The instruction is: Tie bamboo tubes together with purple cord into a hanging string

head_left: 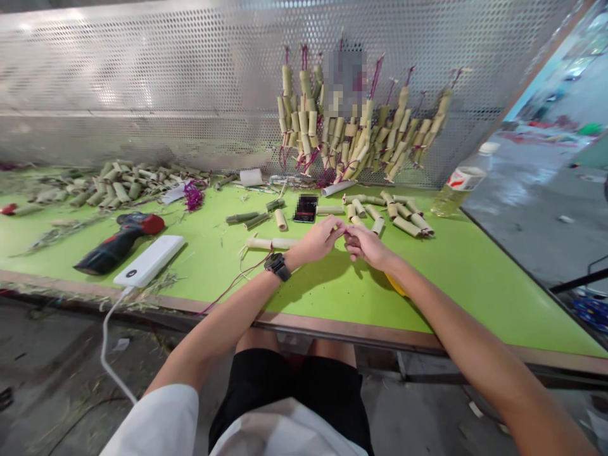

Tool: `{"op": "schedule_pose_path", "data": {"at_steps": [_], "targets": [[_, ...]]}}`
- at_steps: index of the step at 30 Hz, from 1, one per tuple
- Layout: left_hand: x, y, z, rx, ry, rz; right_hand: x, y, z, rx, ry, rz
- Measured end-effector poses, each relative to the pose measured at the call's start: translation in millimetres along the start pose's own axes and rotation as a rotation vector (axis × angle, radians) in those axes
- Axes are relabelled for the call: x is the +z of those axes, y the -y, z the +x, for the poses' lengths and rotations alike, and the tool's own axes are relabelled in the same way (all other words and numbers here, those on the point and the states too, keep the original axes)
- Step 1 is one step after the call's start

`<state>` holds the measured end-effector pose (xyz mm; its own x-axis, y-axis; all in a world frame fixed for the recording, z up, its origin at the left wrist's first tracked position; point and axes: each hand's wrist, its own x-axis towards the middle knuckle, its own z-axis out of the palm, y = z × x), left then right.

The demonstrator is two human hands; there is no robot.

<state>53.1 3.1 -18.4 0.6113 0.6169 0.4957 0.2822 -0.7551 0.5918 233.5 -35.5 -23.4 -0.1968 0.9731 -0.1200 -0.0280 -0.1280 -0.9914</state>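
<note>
My left hand (pixel 323 238) and my right hand (pixel 365 244) meet fingertip to fingertip above the green table (pixel 323 291). Both have their fingers pinched together, and whatever lies between them is too small to make out. Beside my left wrist, which wears a black watch, a pale bamboo stick (pixel 260 244) lies on the table. A dark red string (pixel 237 277) runs from near it to the front edge. Just beyond my hands lie several cut bamboo tubes (pixel 407 227) and a phone (pixel 305 209).
On the left are a cordless drill (pixel 118 244), a white power bank (pixel 150 261) with a cable, purple string (pixel 194 195) and a heap of bamboo pieces (pixel 114 183). Strung bamboo bundles (pixel 304 123) lean on the perforated metal panel (pixel 190 82). A bottle (pixel 463 183) stands at the right edge.
</note>
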Motion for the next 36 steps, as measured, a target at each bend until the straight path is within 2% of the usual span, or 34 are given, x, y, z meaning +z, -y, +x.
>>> {"op": "schedule_pose_path", "data": {"at_steps": [6, 16, 20, 27, 32, 36], "targets": [[4.3, 9, -1, 0.058, 0.02, 0.039, 2, 2, -4, -0.011, -0.064, 0.0], [2.0, 12, 1, 0.043, -0.03, 0.048, -5, -2, -6, -0.065, 0.025, -0.31], [-0.7, 8, 1, -0.041, 0.009, -0.021, -7, -4, -6, -0.087, 0.055, -0.362], [8.0, 11, -2, -0.242, 0.038, -0.292, -10, -8, 0, -0.082, 0.02, -0.246], [10.3, 15, -2, -0.219, 0.119, -0.151, -12, -9, 2, -0.082, 0.003, -0.193], [9.1, 15, -3, -0.191, 0.109, -0.137, -11, -7, 0, -0.111, -0.035, -0.208]]}}
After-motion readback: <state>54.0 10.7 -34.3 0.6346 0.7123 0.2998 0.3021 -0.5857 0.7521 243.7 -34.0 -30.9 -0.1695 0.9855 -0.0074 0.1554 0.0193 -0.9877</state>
